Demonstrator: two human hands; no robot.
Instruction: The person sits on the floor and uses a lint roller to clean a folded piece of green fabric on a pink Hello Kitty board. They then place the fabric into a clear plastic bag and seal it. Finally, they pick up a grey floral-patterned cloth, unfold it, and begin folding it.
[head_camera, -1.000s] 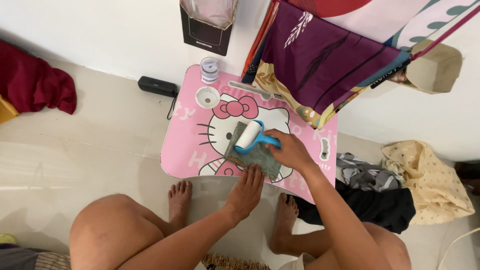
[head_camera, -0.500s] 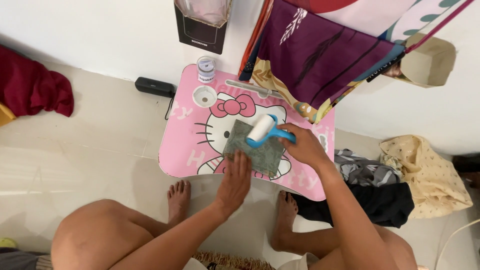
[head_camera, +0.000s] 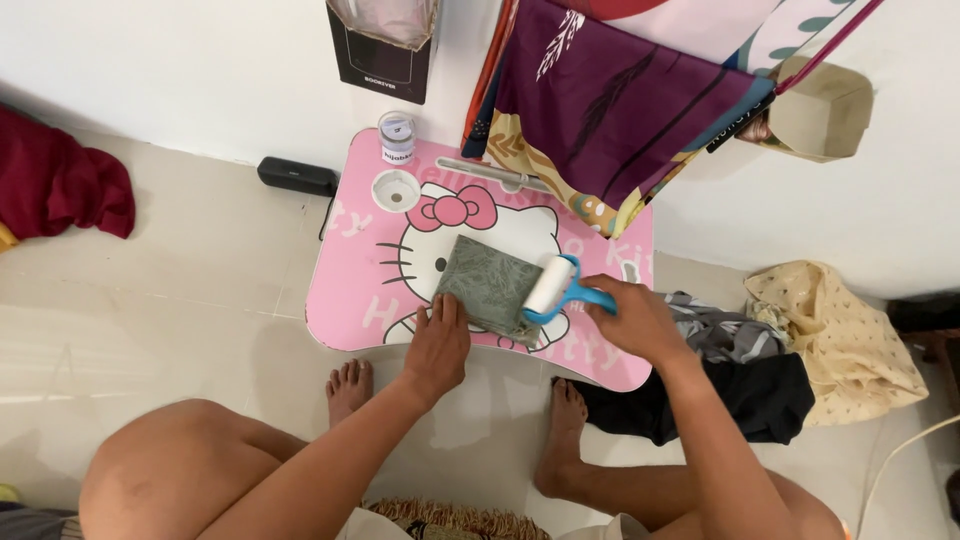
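A grey-green fuzzy square sheet (head_camera: 490, 283) lies on a small pink cartoon-cat lap table (head_camera: 350, 290). My left hand (head_camera: 438, 345) presses flat on the sheet's near left corner, fingers spread. My right hand (head_camera: 640, 320) grips the blue handle of a white roller (head_camera: 551, 285), whose drum rests at the sheet's right edge.
A small clear jar (head_camera: 397, 137) and a round white cup holder (head_camera: 396, 190) sit at the table's far left. A black box (head_camera: 297, 176), a red cloth (head_camera: 60, 185), hanging fabrics (head_camera: 620, 110), a paper bag (head_camera: 822, 108) and piled clothes (head_camera: 760, 380) surround the table. My bare feet (head_camera: 350, 385) rest below it.
The roller has travelled from the sheet's far left side across to its right edge. My left hand stayed pressed on the near corner.
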